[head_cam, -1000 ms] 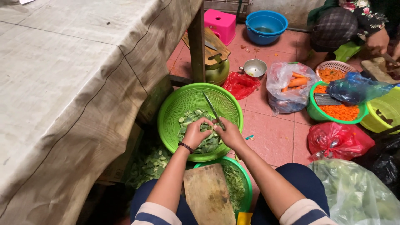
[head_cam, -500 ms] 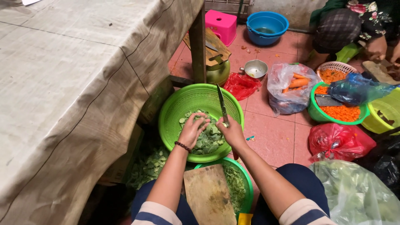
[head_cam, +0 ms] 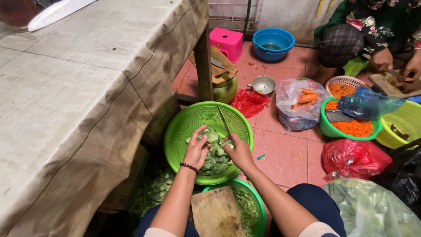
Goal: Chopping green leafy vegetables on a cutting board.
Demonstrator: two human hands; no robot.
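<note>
Green basket [head_cam: 184, 127] rim around both hands, knife [head_cam: 226, 127], chopped greens [head_cam: 215, 153].

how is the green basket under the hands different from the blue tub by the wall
The green basket has a slotted mesh wall and holds chopped green vegetables; the blue tub is solid and holds a little water. The basket looks wider than the tub. Both hands reach into the basket; nobody touches the tub. Both are round plastic.

Three green baskets [head_cam: 184, 127] [head_cam: 258, 206] [head_cam: 326, 127], one yellow-green basket [head_cam: 405, 120], one blue basin [head_cam: 274, 41], one pink stool [head_cam: 226, 41], two red bags [head_cam: 355, 158] [head_cam: 249, 102], one knife [head_cam: 226, 126], one cutting board [head_cam: 217, 215].
</note>
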